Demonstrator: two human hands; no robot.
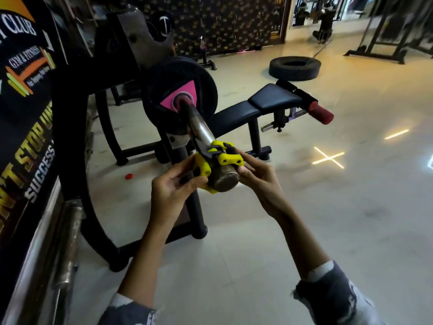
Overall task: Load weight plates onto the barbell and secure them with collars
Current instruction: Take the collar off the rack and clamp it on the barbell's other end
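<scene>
A gym banner [25, 90] with gold lettering hangs at the far left, beside the dark curved frame of a bench rack [77, 174]. On that rack rests the barbell [199, 127], its steel sleeve running toward the viewer with one black weight plate [164, 90], marked by a pink triangle at its hub, already seated well up the sleeve. At the sleeve's near end a person's left hand [171, 191] grips the yellow-and-black collar [210, 160] from the left, fingers [199, 181] curled narrow around its lower body. The collar sits around the very tip of the sleeve, well apart from the plate, with the worn end face of the bar showing just below it. The right hand [257, 184] closes on the collar from the other side, thumb and fingertips pinching the yellow clamp section on top. Farther right stand a padded black bench [269, 99], a tyre [294, 68] lying flat on the pale floor [351, 207], and bright light reflections.
</scene>
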